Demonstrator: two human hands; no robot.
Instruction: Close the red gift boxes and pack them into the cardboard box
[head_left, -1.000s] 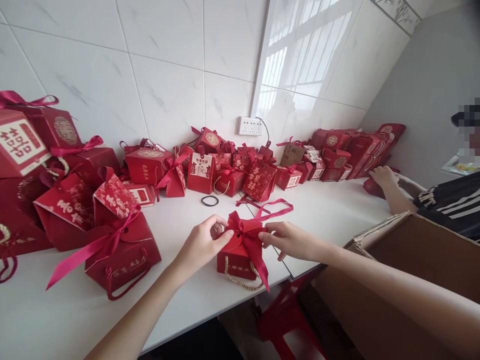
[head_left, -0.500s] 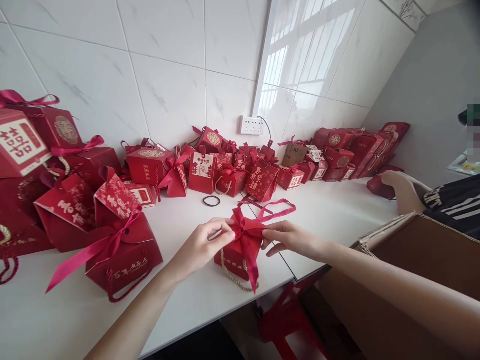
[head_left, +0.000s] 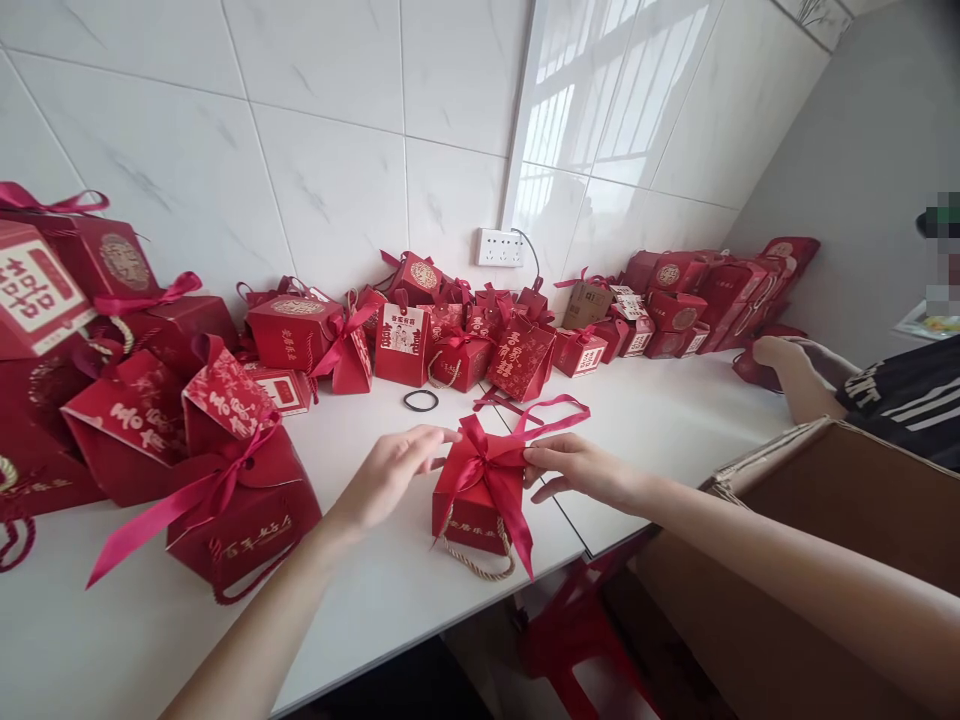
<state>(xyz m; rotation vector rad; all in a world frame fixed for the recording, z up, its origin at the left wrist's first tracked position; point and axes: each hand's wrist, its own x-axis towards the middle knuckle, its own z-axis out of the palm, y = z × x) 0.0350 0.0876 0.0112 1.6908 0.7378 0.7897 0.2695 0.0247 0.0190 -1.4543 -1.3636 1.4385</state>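
Note:
A small red gift box (head_left: 469,508) with gold lettering and a twisted gold cord handle (head_left: 480,572) stands on the white table in front of me. On its top sits a red ribbon bow (head_left: 486,462), one tail hanging down over the front. My right hand (head_left: 581,472) pinches the bow's right loop between thumb and fingers. To the left of the box, my left hand (head_left: 397,470) is open, fingers stretched toward the box's upper left edge and holding nothing. A loose pink-red ribbon (head_left: 559,408) lies just behind the box.
Several red gift boxes (head_left: 232,530) crowd the left and line the wall. A black ring (head_left: 421,400) lies on the table (head_left: 352,620). At right are an open cardboard box (head_left: 847,500), a red stool (head_left: 577,630) and another person's arm (head_left: 806,380). A socket strip (head_left: 500,247) is on the wall.
My left hand has let go of the bow and drawn back left, its fingers straightening. The box has turned slightly, showing more of its front. My right hand stays on the bow.

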